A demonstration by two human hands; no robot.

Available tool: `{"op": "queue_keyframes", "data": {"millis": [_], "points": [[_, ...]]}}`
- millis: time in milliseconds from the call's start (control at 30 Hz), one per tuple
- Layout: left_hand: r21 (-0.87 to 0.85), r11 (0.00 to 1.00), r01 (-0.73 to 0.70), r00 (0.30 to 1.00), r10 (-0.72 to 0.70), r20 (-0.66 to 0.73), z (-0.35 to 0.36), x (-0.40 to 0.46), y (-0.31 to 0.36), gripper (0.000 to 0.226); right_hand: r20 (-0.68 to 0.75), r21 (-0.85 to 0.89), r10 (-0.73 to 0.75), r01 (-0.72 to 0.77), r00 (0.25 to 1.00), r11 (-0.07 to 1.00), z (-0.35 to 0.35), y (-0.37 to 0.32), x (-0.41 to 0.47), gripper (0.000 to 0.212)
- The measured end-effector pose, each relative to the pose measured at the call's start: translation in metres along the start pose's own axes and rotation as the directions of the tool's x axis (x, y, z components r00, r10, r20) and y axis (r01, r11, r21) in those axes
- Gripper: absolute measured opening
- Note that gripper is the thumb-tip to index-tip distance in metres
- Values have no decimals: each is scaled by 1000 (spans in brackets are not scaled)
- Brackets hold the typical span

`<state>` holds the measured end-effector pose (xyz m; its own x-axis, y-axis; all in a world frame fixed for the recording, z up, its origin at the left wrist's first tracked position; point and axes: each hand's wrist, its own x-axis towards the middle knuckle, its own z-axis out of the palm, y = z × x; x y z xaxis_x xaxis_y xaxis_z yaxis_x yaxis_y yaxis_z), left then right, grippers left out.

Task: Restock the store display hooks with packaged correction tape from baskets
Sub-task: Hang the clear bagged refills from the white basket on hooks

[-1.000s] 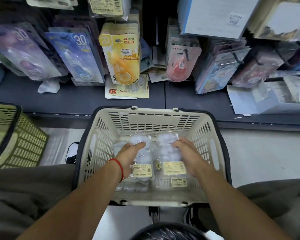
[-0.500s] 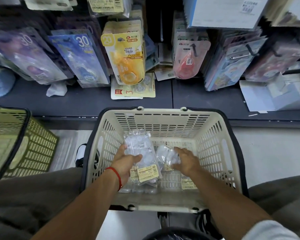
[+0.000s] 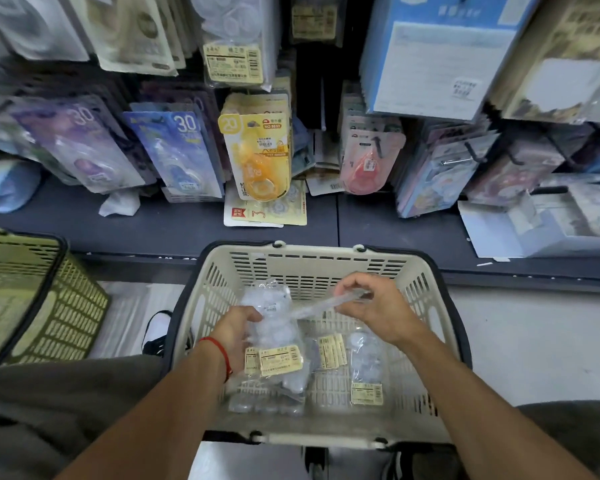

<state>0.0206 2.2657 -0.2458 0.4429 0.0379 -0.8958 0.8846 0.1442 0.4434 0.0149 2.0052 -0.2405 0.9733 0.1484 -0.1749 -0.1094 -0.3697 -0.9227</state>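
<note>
Correction tape packs (image 3: 280,362), clear with yellow labels, sit stacked in the left hand (image 3: 235,336), fingers curled around the bundle low inside the cream basket (image 3: 317,263); one more pack (image 3: 366,370) lies loose on the basket floor; just above, the right hand (image 3: 373,308) pinches another clear packet (image 3: 321,306) edge-on, blurred; to the left stands a green basket (image 3: 49,306); beyond, the dark shelf (image 3: 174,226) and hanging yellow package (image 3: 258,157) on the display.

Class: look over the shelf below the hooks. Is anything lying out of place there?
Yes. A yellow card pack lies flat on the dark shelf under the hanging orange pack, off any hook. A crumpled white scrap lies left of it.
</note>
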Motion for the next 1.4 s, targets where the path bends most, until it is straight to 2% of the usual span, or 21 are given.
{"op": "queue_keyframes", "data": {"millis": [67,133,200,300,333,400,433,500,567,633,667,800,900,1000,1067,1133,1200,1267,1333,1400], "points": [[-52,996,72,983,-62,175,-2,-7,3,31,70,4,-99,99,993,995,13,-18,2,26],[-69,995,74,953,-50,297,-5,-10,6,36,110,-107,-181,193,977,975,27,-27,6,28],[-52,997,52,927,-29,373,-7,-13,5,47,144,-208,-219,246,965,947,38,-29,9,29],[-35,998,-46,910,57,410,-9,-15,3,55,213,-297,-160,220,964,929,42,-30,11,47],[-39,996,-84,905,93,415,-9,-14,4,55,186,-297,-145,196,972,935,43,-31,11,53],[-45,986,-157,893,162,419,-7,-17,7,53,5,-251,-158,155,987,956,45,-40,10,56],[-46,978,-204,885,204,419,-4,-20,12,52,-132,-225,-193,161,972,961,45,-47,13,49],[-75,952,-296,870,301,391,3,-34,20,55,-399,-166,-234,182,886,969,45,-66,17,25],[-123,908,-401,839,418,349,11,-53,32,64,-535,-6,-120,138,836,990,41,-90,24,21],[-159,844,-512,778,534,331,18,-75,48,70,-521,173,8,97,853,980,31,-115,33,18],[-175,808,-562,742,587,324,20,-85,57,71,-517,222,23,108,856,969,24,-129,37,14],[-180,663,-727,599,740,306,28,-123,100,64,-530,389,22,220,848,894,-9,-192,52,31],[-174,565,-807,497,807,319,37,-153,140,64,-512,458,46,228,858,859,-32,-239,67,37],[-205,566,-798,493,810,318,47,-177,176,42,-587,372,-21,293,809,881,-50,-280,82,41],[-228,544,-807,479,830,285,48,-185,194,51,-646,252,-145,389,749,886,-59,-303,90,46],[-172,453,-875,412,882,228,42,-186,205,61,-664,122,-263,449,700,885,-68,-322,99,51],[-82,325,-942,311,939,145,31,-186,211,52,-681,34,-331,479,653,877,-77,-336,107,49],[-48,259,-965,254,963,86,23,-182,216,45,-698,-32,-371,491,613,871,-85,-345,116,46],[-9,267,-964,266,963,49,19,-179,218,55,-696,-78,-383,466,607,881,-92,-351,125,42],[-1,250,-968,250,968,28,17,-181,220,42,-676,-76,-359,425,643,902,-95,-352,132,38]]}}
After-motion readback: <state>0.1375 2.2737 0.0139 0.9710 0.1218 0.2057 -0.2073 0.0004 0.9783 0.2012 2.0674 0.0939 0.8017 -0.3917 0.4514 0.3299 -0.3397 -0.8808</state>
